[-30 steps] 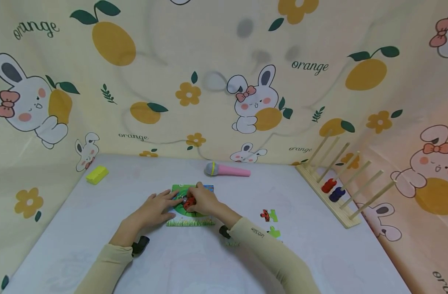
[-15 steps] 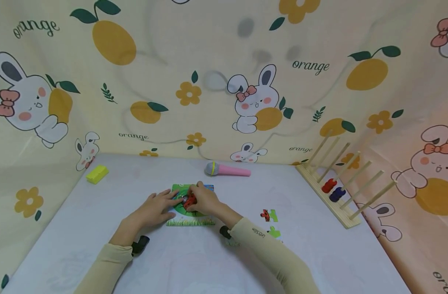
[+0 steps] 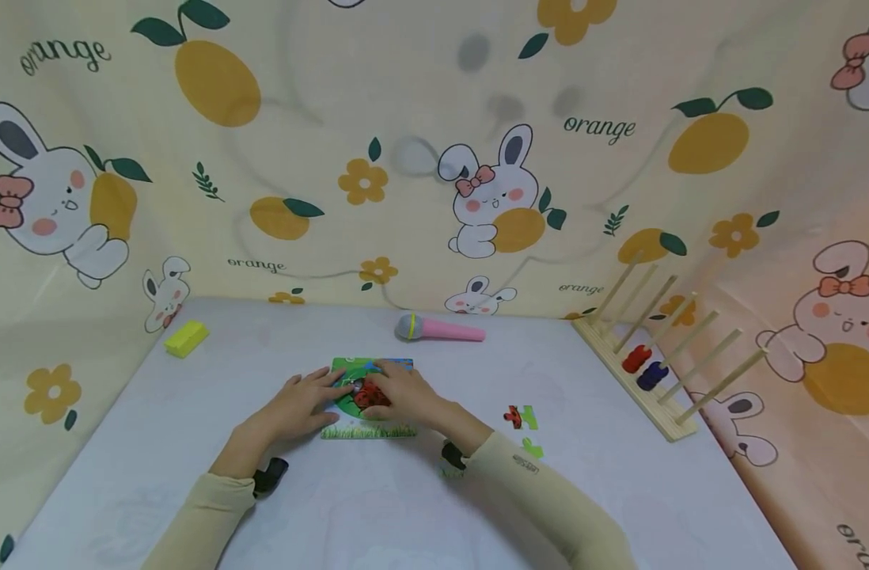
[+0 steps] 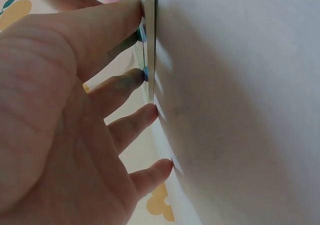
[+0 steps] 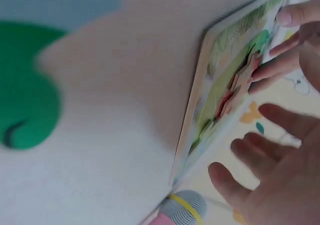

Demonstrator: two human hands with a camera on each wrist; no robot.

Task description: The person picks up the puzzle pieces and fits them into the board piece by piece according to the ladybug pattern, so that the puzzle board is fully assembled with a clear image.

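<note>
A puzzle board (image 3: 366,433) with a grassy lower edge lies on the table, and red ladybug pieces (image 3: 369,393) sit on its green middle. At the board's left side, my left hand (image 3: 299,408) rests with spread, straight fingers; its fingertips touch the board edge (image 4: 151,45) and the table. My right hand (image 3: 409,393) hovers at the board's right side, fingers extended, holding nothing. In the right wrist view, a gap separates its fingers (image 5: 245,157) from the board, and the pieces (image 5: 235,92) stand unevenly raised. My right hand hides part of the board in the head view.
Loose puzzle pieces lie to the right: a red and green one (image 3: 520,417), a green one (image 3: 532,448), and one (image 3: 452,470) under my right wrist. Behind are a pink toy microphone (image 3: 445,328) and a yellow block (image 3: 187,339). A wooden peg rack (image 3: 637,380) stands right.
My right hand has let go of the red ladybug piece, spread its fingers and shifted slightly right. The piece stays on the board. My left hand keeps its place.
</note>
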